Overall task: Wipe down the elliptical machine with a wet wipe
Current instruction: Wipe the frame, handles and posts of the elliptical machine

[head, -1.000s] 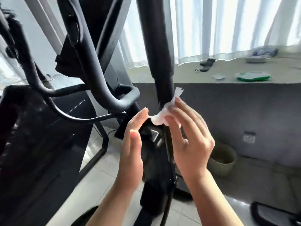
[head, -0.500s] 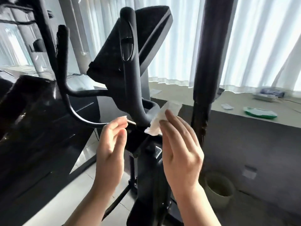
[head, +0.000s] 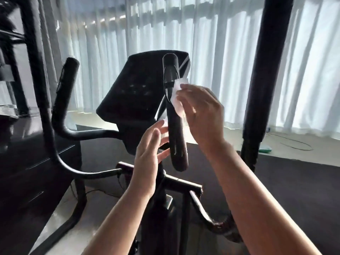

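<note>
We are mid-wipe on the upright handlebar [head: 174,126], right hand [head: 200,115] pressing the wet wipe [head: 179,96] to it, left hand [head: 150,150] open beside; next, we judge, a downward stroke.

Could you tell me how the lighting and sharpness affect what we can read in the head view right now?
Head view: strong backlight through the curtains leaves the elliptical machine nearly silhouetted; the wet wipe under the right hand washes out; the left hand looks slightly soft; wide-angle bending curves the frame edges.
</note>
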{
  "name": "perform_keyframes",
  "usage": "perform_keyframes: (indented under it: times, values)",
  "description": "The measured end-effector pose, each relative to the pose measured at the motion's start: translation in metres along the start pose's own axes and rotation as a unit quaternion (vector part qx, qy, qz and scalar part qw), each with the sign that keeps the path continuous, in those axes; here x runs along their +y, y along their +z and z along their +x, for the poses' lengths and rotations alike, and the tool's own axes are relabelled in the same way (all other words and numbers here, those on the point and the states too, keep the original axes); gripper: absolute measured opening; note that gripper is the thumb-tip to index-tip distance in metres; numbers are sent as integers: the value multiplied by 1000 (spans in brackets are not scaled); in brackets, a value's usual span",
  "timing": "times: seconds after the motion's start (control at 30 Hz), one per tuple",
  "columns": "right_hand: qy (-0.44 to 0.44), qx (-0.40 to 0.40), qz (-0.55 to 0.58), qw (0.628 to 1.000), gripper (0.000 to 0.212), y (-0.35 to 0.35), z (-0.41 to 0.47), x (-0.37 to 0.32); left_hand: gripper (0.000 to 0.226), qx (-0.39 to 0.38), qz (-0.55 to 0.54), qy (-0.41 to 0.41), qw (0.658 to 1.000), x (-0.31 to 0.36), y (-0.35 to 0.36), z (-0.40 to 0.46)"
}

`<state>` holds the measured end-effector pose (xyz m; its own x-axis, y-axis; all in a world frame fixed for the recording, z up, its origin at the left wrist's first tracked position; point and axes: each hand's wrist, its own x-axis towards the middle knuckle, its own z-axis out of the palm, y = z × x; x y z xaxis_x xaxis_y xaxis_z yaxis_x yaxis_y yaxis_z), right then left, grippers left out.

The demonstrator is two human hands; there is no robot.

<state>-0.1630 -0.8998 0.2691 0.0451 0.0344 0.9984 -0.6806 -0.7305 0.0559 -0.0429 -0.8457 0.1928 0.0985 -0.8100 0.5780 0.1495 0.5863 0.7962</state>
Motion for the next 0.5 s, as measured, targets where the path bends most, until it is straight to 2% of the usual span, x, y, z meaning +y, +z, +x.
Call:
perform_keyframes:
  times: [0.13,0.23,0.33,0.4,0.5]
  values:
    - [-31,-17,-8,999,8,0,0,-3,50,-17,-65,-57,996,-4,-7,6]
    - [-8,-52,18,998,11,-11,-55,-13,61,-23,-92,-57,994,-10,-9,6]
    - [-21,-88,12,996,14,-29,-82,-13,64,-33,-111,-57,992,-17,-9,6]
    - [-51,-101,17,993,9,-33,-65,-16,64,-32,-129,-56,990,-20,-10,8]
    - [-67,-54,-5,996,12,-21,20,-24,64,-28,-156,-66,985,-23,-11,9]
